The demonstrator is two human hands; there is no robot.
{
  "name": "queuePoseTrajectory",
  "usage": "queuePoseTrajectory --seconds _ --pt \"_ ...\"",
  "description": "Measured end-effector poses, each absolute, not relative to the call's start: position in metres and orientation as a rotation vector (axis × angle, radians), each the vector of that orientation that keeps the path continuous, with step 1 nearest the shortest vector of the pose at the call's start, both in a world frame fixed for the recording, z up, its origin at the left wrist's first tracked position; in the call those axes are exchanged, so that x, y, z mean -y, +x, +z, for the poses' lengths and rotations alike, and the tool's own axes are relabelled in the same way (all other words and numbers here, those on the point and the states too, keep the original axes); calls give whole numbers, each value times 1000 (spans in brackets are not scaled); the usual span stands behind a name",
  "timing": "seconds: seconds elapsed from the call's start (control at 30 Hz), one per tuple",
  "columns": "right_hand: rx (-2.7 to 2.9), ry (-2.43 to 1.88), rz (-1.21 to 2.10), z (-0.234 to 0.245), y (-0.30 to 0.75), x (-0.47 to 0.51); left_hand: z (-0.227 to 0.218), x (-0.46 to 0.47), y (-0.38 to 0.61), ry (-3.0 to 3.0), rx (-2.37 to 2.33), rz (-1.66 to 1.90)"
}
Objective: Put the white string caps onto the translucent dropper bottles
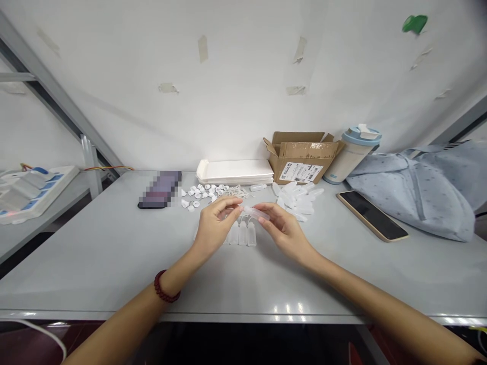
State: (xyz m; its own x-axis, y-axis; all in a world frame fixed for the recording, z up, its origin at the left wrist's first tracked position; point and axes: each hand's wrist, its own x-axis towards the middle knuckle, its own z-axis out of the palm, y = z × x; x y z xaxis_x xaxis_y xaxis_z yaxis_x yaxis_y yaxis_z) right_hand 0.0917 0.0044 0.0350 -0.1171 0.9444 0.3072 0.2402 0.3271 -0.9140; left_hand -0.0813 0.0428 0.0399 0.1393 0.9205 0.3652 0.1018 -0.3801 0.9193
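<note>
Between my hands is a small translucent plastic bottle [258,213], lying almost level above the table. My right hand [287,230] grips its body between thumb and fingers. My left hand [215,223] is pinched at the bottle's narrow end; whatever is in those fingertips is hidden. Just below, several similar bottles [242,234] lie in a row with thin white cords at their tops, partly covered by my left hand. Behind it are scattered white caps [196,192] and a heap of white cords [238,191]. Loose translucent bottles [297,197] are piled beyond my right hand.
At the back stand a stack of white trays or boxes [236,172], an open cardboard box [300,157] and a tumbler [352,154]. A phone [373,215] and a pale blue fabric bag [411,192] lie right. A dark, partly blurred-out flat object [162,190] lies left.
</note>
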Motion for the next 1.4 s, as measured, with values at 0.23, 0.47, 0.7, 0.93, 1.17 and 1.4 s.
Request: queuePoseTrajectory --seconds 0.23,0.47,0.7,0.93,1.17,1.4 --pt "1606 -1100 861 32 91 -5 40 -46 -83 1541 -956 1163" --pt "1655 -1152 870 28 89 -2 44 -46 -84 1503 -899 1026" --pt "1769 -1099 798 30 87 0 47 -46 -83 1499 -838 941" --pt "1651 -1192 842 28 89 -2 36 -42 -81 2037 -921 1186" --pt "1369 -1117 1050 29 89 -7 32 -42 -83 2717 -801 1428" --pt "1317 -1086 1127 31 87 -4 34 -40 -81 2837 -746 1297"
